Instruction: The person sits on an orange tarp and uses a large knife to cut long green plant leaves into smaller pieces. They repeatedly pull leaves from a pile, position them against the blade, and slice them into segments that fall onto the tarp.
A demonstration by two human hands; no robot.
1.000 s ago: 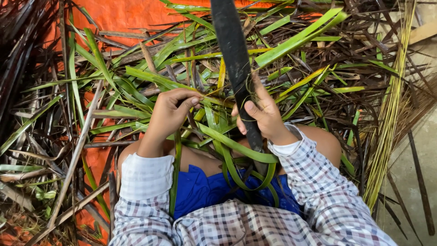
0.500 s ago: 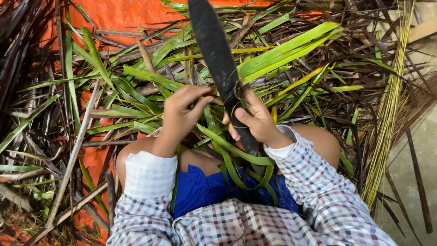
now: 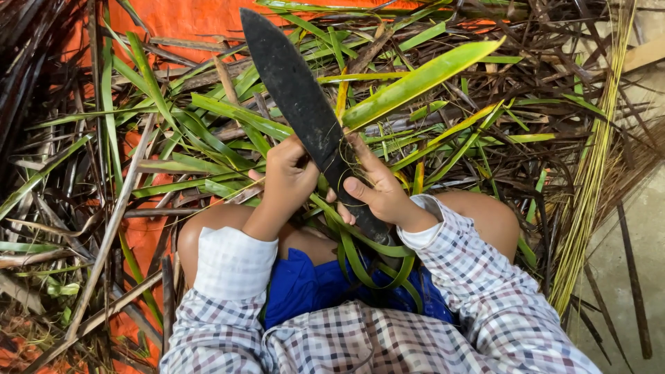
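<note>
Right hand (image 3: 377,190), centre of frame, fingers curled and clamped round the lower part of a big dark knife (image 3: 305,111); thumb lies across the blade's base, handle end hidden under the wrist. Blade runs up and left from the hand, broad, dull black, tip near top centre, slightly tilted. Left hand (image 3: 291,176) just left of the blade, closed in a fist on a green leaf strip (image 3: 360,239); knuckles touch or nearly touch the blade's edge, exact contact can't tell. The strip runs down from between the two hands, loops over the lap in several green bands and hangs against blue shorts (image 3: 305,284) at bottom centre. Both wrists come out of checked shirt sleeves (image 3: 478,277), left cuff folded back white. Bare knees either side of the hands. Around and above: a thick heap of long green leaves (image 3: 415,83), one broad bright one slanting to upper right, mixed with dry brown stalks (image 3: 111,221). Orange tarp (image 3: 180,21) shows under the heap at top left and lower left. A sheaf of thin yellow-green ribs (image 3: 589,173) runs down the right side, beside grey concrete floor (image 3: 637,228) at right edge.
</note>
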